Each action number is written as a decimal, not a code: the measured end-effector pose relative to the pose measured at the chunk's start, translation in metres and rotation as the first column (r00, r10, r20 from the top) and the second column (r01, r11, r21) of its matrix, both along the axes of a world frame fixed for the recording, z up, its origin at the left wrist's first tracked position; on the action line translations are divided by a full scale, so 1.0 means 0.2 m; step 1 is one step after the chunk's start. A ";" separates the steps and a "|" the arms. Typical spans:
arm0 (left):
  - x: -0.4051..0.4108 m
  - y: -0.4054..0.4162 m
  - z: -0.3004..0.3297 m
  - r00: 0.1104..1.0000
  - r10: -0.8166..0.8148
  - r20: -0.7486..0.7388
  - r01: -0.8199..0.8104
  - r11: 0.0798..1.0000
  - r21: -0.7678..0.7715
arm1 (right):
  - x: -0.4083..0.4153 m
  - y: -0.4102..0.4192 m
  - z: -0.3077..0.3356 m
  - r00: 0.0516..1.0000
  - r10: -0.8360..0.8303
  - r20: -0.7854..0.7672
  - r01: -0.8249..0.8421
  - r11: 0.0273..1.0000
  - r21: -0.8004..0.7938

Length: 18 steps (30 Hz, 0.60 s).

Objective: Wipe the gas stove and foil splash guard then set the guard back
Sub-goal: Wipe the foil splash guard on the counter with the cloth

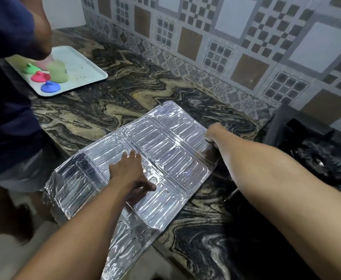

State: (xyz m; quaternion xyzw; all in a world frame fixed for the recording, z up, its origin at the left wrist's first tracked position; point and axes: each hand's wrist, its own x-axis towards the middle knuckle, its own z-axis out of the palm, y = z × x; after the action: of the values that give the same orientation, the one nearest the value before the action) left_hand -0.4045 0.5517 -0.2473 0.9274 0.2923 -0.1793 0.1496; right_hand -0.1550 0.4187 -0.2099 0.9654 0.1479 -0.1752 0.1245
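Left grip (128,170) flat on foil guard (165,150); right grip (213,134) pinches its edge, fingers hidden

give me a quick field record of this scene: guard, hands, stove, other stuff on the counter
guard: foil splash guard lies unfolded and flat on the marble counter, its near panels hanging over the counter edge
left hand: left hand rests flat on the guard, fingers spread
right hand: right hand grips the guard's right edge
cloth: none visible in either hand
stove: black gas stove at right, beside the guard
tray: white tray at far left with green, pink and blue lids
other: second person in dark shirt at left
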 end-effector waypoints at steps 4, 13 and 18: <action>0.02 0.00 -0.01 1.000 -0.007 0.009 0.007 1.000 0.002 | -0.17 0.02 0.02 0.995 0.095 -0.032 -0.092 0.993 0.078; 0.02 0.00 0.00 1.000 0.018 0.008 -0.017 1.000 -0.010 | -0.81 -0.09 -0.10 0.800 0.598 -0.050 -0.562 0.776 0.287; -0.01 -0.01 0.00 1.000 0.006 0.030 -0.006 1.000 -0.006 | -0.82 -0.31 0.16 0.786 0.445 -0.428 -0.357 0.893 0.273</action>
State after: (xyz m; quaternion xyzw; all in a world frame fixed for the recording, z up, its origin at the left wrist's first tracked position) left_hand -0.4070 0.5495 -0.2480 0.9286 0.2923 -0.1658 0.1575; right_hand -0.3195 0.3563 -0.1770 0.8444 0.3913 -0.3644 0.0322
